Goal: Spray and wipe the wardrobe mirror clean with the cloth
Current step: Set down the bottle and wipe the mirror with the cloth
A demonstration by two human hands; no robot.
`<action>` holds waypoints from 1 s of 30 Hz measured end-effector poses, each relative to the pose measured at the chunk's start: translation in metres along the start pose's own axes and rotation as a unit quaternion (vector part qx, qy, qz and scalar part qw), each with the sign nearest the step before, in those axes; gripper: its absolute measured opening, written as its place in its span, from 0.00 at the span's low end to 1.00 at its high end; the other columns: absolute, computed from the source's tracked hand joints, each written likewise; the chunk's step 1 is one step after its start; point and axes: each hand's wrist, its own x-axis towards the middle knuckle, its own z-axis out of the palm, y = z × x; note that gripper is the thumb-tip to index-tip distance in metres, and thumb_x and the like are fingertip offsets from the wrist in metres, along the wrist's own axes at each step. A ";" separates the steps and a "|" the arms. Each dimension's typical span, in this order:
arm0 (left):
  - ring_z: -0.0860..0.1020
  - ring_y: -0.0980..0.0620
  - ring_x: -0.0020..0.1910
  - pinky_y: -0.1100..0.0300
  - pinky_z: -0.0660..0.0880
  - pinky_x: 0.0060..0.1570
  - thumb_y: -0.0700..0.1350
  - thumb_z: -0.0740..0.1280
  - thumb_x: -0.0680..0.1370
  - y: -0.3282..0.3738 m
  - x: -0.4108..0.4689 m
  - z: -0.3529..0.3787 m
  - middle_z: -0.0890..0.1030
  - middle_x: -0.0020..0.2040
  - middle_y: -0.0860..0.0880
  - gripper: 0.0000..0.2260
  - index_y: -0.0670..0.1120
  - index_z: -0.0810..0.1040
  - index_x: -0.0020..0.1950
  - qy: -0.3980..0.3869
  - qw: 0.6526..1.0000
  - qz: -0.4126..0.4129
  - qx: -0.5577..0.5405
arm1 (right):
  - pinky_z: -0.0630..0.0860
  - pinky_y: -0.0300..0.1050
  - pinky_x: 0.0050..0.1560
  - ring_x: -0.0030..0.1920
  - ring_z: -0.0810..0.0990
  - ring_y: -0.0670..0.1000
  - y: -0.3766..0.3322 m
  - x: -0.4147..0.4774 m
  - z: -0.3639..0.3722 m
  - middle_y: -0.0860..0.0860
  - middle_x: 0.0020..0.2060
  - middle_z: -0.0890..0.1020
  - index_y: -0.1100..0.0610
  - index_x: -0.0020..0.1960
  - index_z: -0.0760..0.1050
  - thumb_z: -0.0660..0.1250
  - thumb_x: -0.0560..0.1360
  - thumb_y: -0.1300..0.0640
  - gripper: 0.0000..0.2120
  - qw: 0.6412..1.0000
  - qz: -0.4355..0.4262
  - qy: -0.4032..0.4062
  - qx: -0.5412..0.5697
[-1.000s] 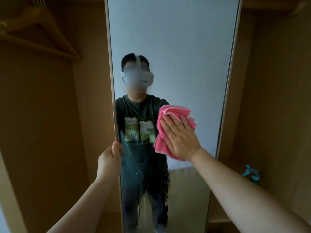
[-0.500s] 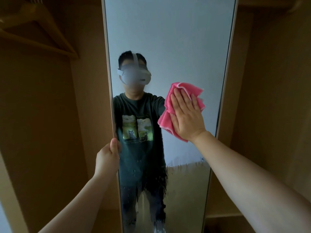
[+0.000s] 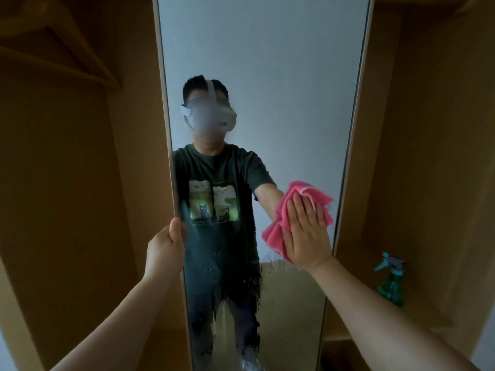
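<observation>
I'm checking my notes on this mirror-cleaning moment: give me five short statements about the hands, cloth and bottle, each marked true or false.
1. The right hand presses the crumpled pink cloth flat against the tall wardrobe mirror. True.
2. The left hand holds the green spray bottle with the teal trigger. False: it grips the mirror's left edge; the bottle stands on the wooden shelf to the right.
3. The cloth lies near the mirror's right edge. True.
4. The glass below the cloth is dry. False: droplets and streaks cover it.
5. The wooden clothes hanger hangs at upper right. False: it hangs at upper left.
</observation>
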 end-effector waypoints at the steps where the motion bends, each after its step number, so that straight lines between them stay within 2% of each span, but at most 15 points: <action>1: 0.79 0.43 0.41 0.58 0.72 0.37 0.57 0.49 0.82 0.000 0.000 0.000 0.81 0.43 0.38 0.25 0.41 0.78 0.45 0.003 1.000 0.000 -0.002 | 0.52 0.61 0.75 0.77 0.49 0.60 0.002 -0.009 0.004 0.59 0.77 0.48 0.60 0.78 0.41 0.39 0.82 0.45 0.30 1.000 0.001 -0.012 -0.004; 3: 0.79 0.44 0.43 0.57 0.74 0.39 0.57 0.49 0.82 0.002 -0.001 -0.001 0.81 0.42 0.42 0.24 0.43 0.78 0.44 0.004 1.000 0.007 -0.004 | 0.53 0.60 0.74 0.77 0.50 0.61 0.005 -0.022 0.007 0.59 0.77 0.48 0.60 0.78 0.42 0.39 0.83 0.44 0.30 0.999 -0.002 -0.029 -0.014; 6: 0.79 0.47 0.42 0.59 0.73 0.38 0.56 0.49 0.82 0.005 -0.004 0.000 0.81 0.41 0.44 0.24 0.44 0.78 0.44 0.010 1.000 0.016 -0.009 | 0.49 0.58 0.75 0.77 0.50 0.60 0.008 -0.028 0.005 0.60 0.77 0.48 0.60 0.78 0.41 0.38 0.82 0.42 0.31 0.999 -0.011 -0.035 -0.025; 10: 0.77 0.48 0.40 0.60 0.71 0.38 0.55 0.49 0.83 0.005 -0.003 0.000 0.81 0.42 0.43 0.24 0.42 0.78 0.44 0.016 1.000 0.026 0.000 | 0.45 0.56 0.76 0.77 0.47 0.59 0.009 -0.026 0.002 0.59 0.78 0.47 0.60 0.78 0.41 0.38 0.82 0.42 0.31 0.999 -0.019 -0.030 -0.029; 13: 0.77 0.48 0.40 0.61 0.71 0.37 0.54 0.49 0.83 0.004 -0.003 0.000 0.81 0.43 0.42 0.24 0.42 0.78 0.45 0.017 0.999 0.027 0.002 | 0.48 0.57 0.76 0.78 0.47 0.58 0.017 -0.022 0.001 0.59 0.78 0.48 0.60 0.78 0.44 0.40 0.82 0.43 0.30 0.998 -0.035 -0.038 -0.040; 16: 0.77 0.43 0.40 0.58 0.71 0.35 0.54 0.48 0.83 0.006 -0.005 0.000 0.80 0.42 0.40 0.24 0.41 0.77 0.44 0.016 0.999 0.029 0.002 | 0.50 0.58 0.76 0.78 0.48 0.59 0.025 -0.014 -0.004 0.58 0.77 0.48 0.60 0.78 0.42 0.40 0.82 0.43 0.31 0.997 -0.043 -0.046 -0.043; 19: 0.77 0.42 0.39 0.57 0.70 0.35 0.55 0.48 0.83 0.006 -0.006 0.000 0.80 0.42 0.40 0.25 0.41 0.77 0.43 0.011 1.000 0.029 0.002 | 0.51 0.59 0.76 0.78 0.47 0.59 0.033 0.002 -0.015 0.60 0.77 0.48 0.61 0.78 0.42 0.39 0.82 0.44 0.30 0.999 -0.017 -0.032 -0.040; 22: 0.78 0.40 0.43 0.59 0.71 0.37 0.55 0.49 0.83 0.005 -0.005 0.000 0.81 0.43 0.39 0.25 0.40 0.77 0.44 0.015 1.000 0.025 -0.003 | 0.46 0.56 0.77 0.78 0.45 0.58 0.046 0.033 -0.032 0.59 0.77 0.45 0.62 0.77 0.41 0.38 0.82 0.45 0.30 0.998 0.043 -0.004 -0.036; 30: 0.75 0.50 0.34 0.60 0.68 0.32 0.55 0.50 0.83 0.009 -0.010 0.004 0.78 0.37 0.45 0.25 0.40 0.78 0.43 0.031 0.999 -0.011 -0.023 | 0.45 0.57 0.77 0.77 0.46 0.58 0.041 0.050 -0.040 0.60 0.77 0.51 0.63 0.77 0.45 0.44 0.82 0.48 0.29 0.997 0.067 0.045 -0.005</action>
